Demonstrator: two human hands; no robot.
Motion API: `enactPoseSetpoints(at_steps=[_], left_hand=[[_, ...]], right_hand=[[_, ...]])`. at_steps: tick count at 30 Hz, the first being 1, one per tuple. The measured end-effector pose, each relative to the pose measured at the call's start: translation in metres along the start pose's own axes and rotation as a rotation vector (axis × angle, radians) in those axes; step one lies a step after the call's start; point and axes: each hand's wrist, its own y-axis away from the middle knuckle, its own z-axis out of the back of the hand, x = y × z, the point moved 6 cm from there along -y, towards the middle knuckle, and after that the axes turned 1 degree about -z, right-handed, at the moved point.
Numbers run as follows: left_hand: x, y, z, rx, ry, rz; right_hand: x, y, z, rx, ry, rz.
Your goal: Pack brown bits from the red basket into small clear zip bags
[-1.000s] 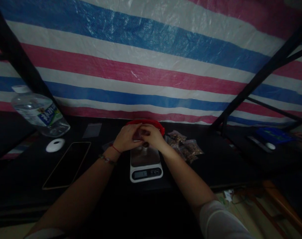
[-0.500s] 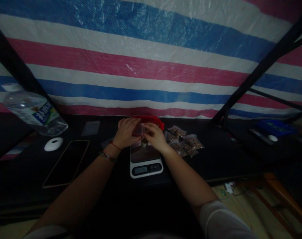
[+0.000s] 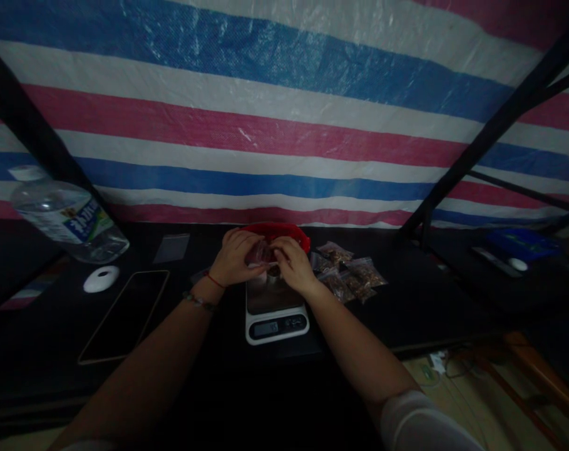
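Observation:
Both my hands meet over the far end of a white kitchen scale (image 3: 275, 313) on the dark table (image 3: 406, 313). My left hand (image 3: 235, 257) and my right hand (image 3: 293, 264) are closed on a small clear plastic bag (image 3: 261, 252) with a little brown material at its bottom, held just above the scale's steel platform. A red container (image 3: 288, 233) stands right behind my hands. My left wrist wears a red string and a bead bracelet.
Several filled clear bags (image 3: 350, 275) lie right of the scale. Left of it lie an empty flat bag (image 3: 171, 248), a phone (image 3: 124, 315), a white round object (image 3: 101, 279) and a water bottle (image 3: 68, 219). A striped tarp (image 3: 284, 125) hangs behind. Black frame bars (image 3: 481, 131) slant at right.
My hands stay together on the small bag above the scale, shifting only slightly. The view has tilted a little.

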Motion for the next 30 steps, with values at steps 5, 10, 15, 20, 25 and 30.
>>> enactPoseSetpoints(at_steps=[5,10,15,20,25,30], left_hand=[[0.028,0.007,-0.001,-0.035,-0.007,0.152],[0.043,0.011,-0.006,-0.053,0.016,0.232],[0.045,0.013,-0.006,-0.068,0.048,0.279],[0.043,0.014,-0.004,-0.078,0.08,0.282],[0.042,0.012,-0.006,-0.046,0.106,0.267],[0.041,0.012,-0.012,-0.003,0.108,0.255]], right_hand=[[-0.022,-0.004,0.017,-0.07,0.064,-0.121],[-0.051,-0.015,-0.007,0.209,0.158,-0.147],[-0.072,-0.042,-0.039,0.542,0.334,-0.129],[-0.081,-0.049,-0.062,0.935,0.416,-0.208],[-0.076,-0.05,-0.072,0.968,0.518,-0.177],[-0.083,-0.051,-0.076,0.985,0.517,-0.133]])
